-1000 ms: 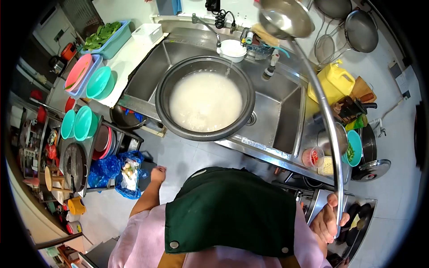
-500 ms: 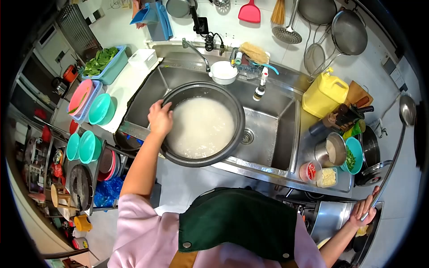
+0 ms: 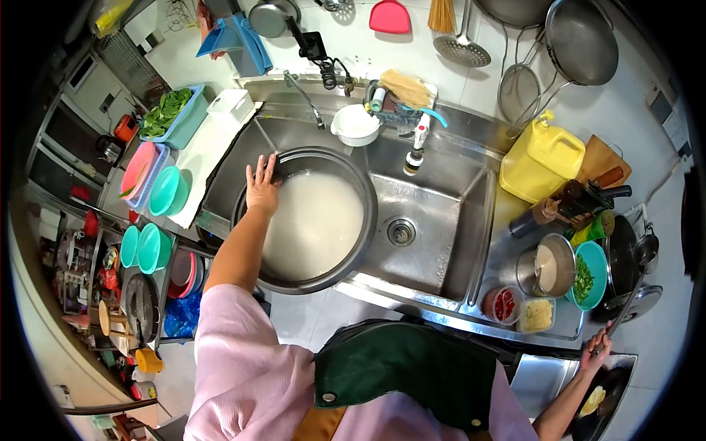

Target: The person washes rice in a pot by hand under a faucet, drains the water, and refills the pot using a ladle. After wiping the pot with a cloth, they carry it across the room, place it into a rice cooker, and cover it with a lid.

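Dark round metal pot (image 3: 305, 219) of milky rice water, set in the steel sink (image 3: 434, 202). Left hand (image 3: 260, 184), lately gripping the rim, now spread flat on it. Right hand (image 3: 597, 353) closed around long-handled steel ladle (image 3: 634, 283), now lowered beside the stove.

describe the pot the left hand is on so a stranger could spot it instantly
Find the steel double sink under the tiled wall. The big dark round pot sits in its left basin, the left hand spread on its far-left rim. It is the widest vessel there, full of cloudy white water, unlike the small white bowl behind it.
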Tool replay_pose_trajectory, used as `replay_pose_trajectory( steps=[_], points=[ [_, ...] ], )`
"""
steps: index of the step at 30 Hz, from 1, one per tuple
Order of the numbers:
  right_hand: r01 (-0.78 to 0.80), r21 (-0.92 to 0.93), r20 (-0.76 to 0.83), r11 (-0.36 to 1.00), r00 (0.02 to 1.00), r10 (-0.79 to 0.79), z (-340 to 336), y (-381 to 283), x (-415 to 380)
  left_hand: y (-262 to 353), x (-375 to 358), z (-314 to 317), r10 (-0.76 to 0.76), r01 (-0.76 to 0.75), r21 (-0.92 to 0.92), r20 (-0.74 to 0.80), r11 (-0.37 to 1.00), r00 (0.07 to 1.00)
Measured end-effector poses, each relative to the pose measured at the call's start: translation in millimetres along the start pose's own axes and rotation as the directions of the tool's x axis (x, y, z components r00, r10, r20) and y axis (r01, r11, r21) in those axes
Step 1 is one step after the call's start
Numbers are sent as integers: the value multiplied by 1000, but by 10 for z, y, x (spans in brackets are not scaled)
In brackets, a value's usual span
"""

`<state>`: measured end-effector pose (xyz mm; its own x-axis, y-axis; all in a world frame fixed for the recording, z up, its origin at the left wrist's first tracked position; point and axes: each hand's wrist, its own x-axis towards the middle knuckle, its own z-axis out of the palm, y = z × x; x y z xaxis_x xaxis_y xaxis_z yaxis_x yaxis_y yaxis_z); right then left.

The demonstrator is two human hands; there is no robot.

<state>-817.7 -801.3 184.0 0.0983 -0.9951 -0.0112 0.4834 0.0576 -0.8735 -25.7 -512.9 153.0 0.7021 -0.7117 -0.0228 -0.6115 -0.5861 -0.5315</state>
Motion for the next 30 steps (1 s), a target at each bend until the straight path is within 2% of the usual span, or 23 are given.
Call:
replay_pose_trajectory(
  steps=[1, 2, 4, 6, 8, 10, 12, 13, 14, 15, 16, 17, 18, 19, 20, 22, 23, 24, 26, 27, 28, 29, 30],
  points=[
    [11, -72, -52, 997, 999, -14, -81, 56, 53, -12, -12, 23, 31, -31, -1, -27, 1000, 999],
    [4, -73, -56, 997, 998, -8, -141, 83, 92, -3, -117, -360, 77, -66, -84, 130, 994, 989],
    [-61, -303, -215, 951, 977, -6, -235, 134, 164, -35, -148, -311, 35, -29, -162, 37, 986, 999],
    [-91, -384, -191, 919, 981, 17, -495, 181, 253, -70, -242, -380, -33, 30, -227, -9, 973, 999],
    [-169, -487, -258, 857, 965, 44, -681, 257, 321, -154, -315, -257, -345, 266, -470, -90, 842, 934],
    [-211, -588, -295, 781, 955, 36, -938, 364, 397, -243, -461, -139, -477, 353, -540, -104, 764, 873],
    [-221, -688, -336, 691, 941, -35, -1364, 558, 482, -369, -683, 72, -555, 365, -621, -138, 694, 821],
    [-223, -749, -298, 624, 954, -17, -1612, 629, 495, -433, -810, 216, -567, 384, -614, -127, 690, 814],
    [-217, -806, -258, 551, 966, 5, -1807, 709, 498, -497, -949, 377, -593, 398, -680, -68, 616, 802],
    [-170, -815, -252, 554, 965, -73, -1875, 849, 454, -525, -1093, 514, -615, 410, -739, -7, 535, 788],
    [-121, -822, -245, 556, 957, -153, -1910, 970, 393, -507, -1226, 637, -630, 430, -732, 1, 529, 777],
    [-129, -895, -203, 427, 970, -132, -1974, 1016, 343, -480, -1356, 752, -659, 470, -860, 236, 201, 714],
    [-129, -949, -165, 287, 980, -108, -1986, 1047, 290, -461, -1479, 811, -601, 472, -868, 461, -153, 653],
    [115, -976, 175, -186, 921, -349, -1553, 1087, 133, -399, -1582, 697, -513, 456, -803, 596, -383, 618],
    [-302, -951, -296, -67, 951, -86, -1066, 992, 34, -318, -1643, 543, -395, 422, -687, 703, -591, 591],
    [-221, -961, -205, -166, 973, -109, -1744, 1323, 122, -284, -1715, 618, -335, 386, -631, 725, -673, 601],
    [-13, -994, 0, -104, 991, -131, -1626, 1360, 57, -317, -1745, 652, -291, 395, -624, 716, -675, 634],
    [-7, -994, 7, -109, 991, -132, -1492, 1374, 29, -348, -1765, 684, -244, 402, -617, 704, -677, 667],
    [-259, -845, -262, -468, 963, -59, -1115, 1332, 10, -317, -1696, 681, -236, 331, -564, 707, -757, 666],
    [-264, -763, -257, -590, 961, -98, -944, 1259, 22, -275, -1642, 645, -230, 257, -509, 709, -822, 667],
    [-202, -831, -109, -518, 973, -205, -704, 1137, 10, -229, -1584, 467, -205, 155, -422, 690, -893, 694],
    [-58, -868, 100, -493, 953, -288, -489, 1043, 63, -197, -1543, 432, -189, 146, -392, 696, -908, 693],
    [95, -870, 298, -484, 882, -364, -248, 979, 112, -172, -1529, 413, -171, 140, -362, 704, -922, 690]
  ],
)
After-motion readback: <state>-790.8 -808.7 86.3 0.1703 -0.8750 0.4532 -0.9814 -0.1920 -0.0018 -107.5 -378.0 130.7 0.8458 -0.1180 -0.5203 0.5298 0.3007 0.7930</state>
